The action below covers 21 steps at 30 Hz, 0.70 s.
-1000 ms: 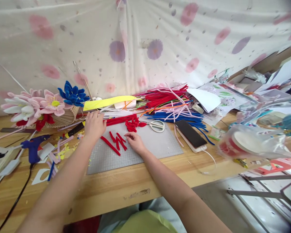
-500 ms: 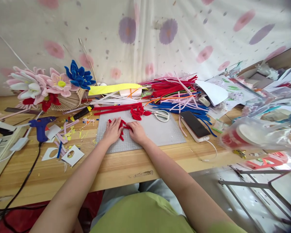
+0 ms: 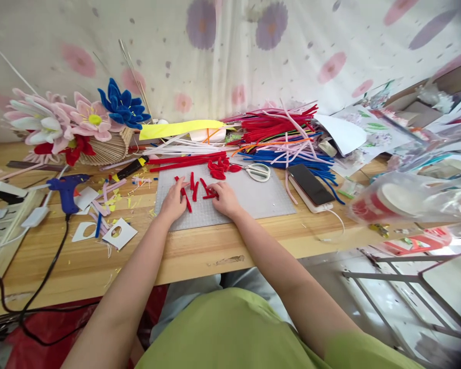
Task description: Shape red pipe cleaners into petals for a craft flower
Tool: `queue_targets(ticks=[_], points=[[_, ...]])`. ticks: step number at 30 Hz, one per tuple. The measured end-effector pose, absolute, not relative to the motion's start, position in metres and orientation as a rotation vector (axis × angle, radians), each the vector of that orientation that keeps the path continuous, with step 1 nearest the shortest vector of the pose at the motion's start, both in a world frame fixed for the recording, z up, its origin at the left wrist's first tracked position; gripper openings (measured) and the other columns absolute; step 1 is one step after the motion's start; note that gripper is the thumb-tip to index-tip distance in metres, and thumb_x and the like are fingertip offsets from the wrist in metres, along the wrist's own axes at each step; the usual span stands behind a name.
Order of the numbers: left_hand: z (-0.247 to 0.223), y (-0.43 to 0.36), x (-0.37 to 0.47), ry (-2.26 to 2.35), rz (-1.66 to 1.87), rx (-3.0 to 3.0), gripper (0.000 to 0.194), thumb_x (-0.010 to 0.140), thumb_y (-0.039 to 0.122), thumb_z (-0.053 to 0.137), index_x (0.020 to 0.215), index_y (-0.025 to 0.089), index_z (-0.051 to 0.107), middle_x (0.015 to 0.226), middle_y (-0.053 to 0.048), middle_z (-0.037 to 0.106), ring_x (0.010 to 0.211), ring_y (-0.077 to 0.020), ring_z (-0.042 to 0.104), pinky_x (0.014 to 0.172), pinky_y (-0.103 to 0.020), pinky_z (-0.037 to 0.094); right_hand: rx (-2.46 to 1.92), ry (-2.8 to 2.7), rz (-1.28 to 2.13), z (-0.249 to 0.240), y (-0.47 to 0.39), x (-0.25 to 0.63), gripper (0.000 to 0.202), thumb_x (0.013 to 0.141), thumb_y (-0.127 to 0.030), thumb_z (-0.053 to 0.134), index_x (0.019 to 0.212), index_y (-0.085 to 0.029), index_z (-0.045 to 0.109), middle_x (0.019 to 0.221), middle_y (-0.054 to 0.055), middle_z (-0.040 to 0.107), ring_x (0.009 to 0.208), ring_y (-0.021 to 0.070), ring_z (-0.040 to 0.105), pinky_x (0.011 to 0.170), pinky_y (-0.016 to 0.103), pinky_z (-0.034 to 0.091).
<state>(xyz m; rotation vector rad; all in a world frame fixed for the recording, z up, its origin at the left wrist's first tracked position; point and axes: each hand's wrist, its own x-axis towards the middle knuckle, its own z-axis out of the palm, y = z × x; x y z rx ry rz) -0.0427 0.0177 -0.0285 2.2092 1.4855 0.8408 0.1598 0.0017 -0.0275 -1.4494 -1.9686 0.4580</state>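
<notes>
Several short red fuzzy pieces (image 3: 194, 190) lie on the grey cutting mat (image 3: 257, 199) between my hands. My left hand (image 3: 174, 200) rests at the mat's left side with its fingers apart, touching one red strip. On the right, my right hand (image 3: 225, 199) has its fingertips on a few red pieces; its fingers are spread and lie low on the mat. Behind the hands sit a cluster of red petal shapes (image 3: 217, 168) and scissors with white handles (image 3: 258, 172). Long red stems (image 3: 192, 161) lie along the mat's back edge.
A blue glue gun (image 3: 67, 190) and paper scraps (image 3: 120, 233) lie at the left, below fuzzy flowers (image 3: 94, 119). Bundled coloured stems (image 3: 276, 128) are at the back. A phone (image 3: 310, 184) and a bagged cup (image 3: 384, 201) stand on the right.
My hands have moved apart. The red pieces, bunched between and under them before, now lie spread out in the gap. The camera view has shifted slightly.
</notes>
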Motion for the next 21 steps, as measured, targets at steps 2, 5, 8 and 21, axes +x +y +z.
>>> queue_targets(ticks=[2, 5, 8, 21], points=[[-0.029, 0.018, -0.042, 1.536, 0.905, 2.133, 0.071, 0.07, 0.001, 0.041, 0.137, 0.021, 0.029, 0.13, -0.006, 0.055, 0.124, -0.0189, 0.047, 0.105, -0.039, 0.038, -1.432, -1.941, 0.474, -0.028, 0.001, 0.163, 0.047, 0.065, -0.003, 0.044, 0.106, -0.017, 0.061, 0.096, 0.008, 0.06, 0.093, 0.0202, 0.053, 0.089, 0.036, 0.043], [-0.029, 0.02, -0.043, 1.65, 1.003, 2.043, 0.071, 0.068, -0.001, 0.041, 0.135, 0.021, 0.033, 0.128, -0.007, 0.056, 0.121, -0.0198, 0.049, 0.104, -0.039, 0.04, -1.376, -1.785, 0.483, -0.031, 0.003, 0.167, 0.051, 0.064, -0.001, 0.042, 0.11, -0.017, 0.058, 0.1, 0.008, 0.057, 0.09, 0.0175, 0.054, 0.083, 0.031, 0.046], [-0.027, 0.02, -0.042, 1.7, 1.072, 2.025, 0.064, 0.07, 0.002, 0.043, 0.131, 0.02, 0.039, 0.124, -0.008, 0.059, 0.118, -0.0206, 0.051, 0.103, -0.039, 0.04, -1.338, -1.668, 0.507, -0.033, 0.006, 0.167, 0.049, 0.067, -0.003, 0.043, 0.111, -0.018, 0.057, 0.102, 0.007, 0.056, 0.081, 0.0149, 0.054, 0.077, 0.029, 0.048], [-0.016, 0.031, -0.057, 1.846, 1.06, 2.108, 0.038, 0.074, 0.006, 0.04, 0.106, 0.019, 0.058, 0.113, -0.009, 0.06, 0.11, -0.0216, 0.052, 0.099, -0.038, 0.041, -1.338, -1.558, 0.64, -0.045, 0.014, 0.163, 0.023, 0.075, -0.016, 0.048, 0.094, -0.016, 0.062, 0.086, 0.005, 0.059, 0.071, 0.0123, 0.055, 0.072, 0.028, 0.049]])
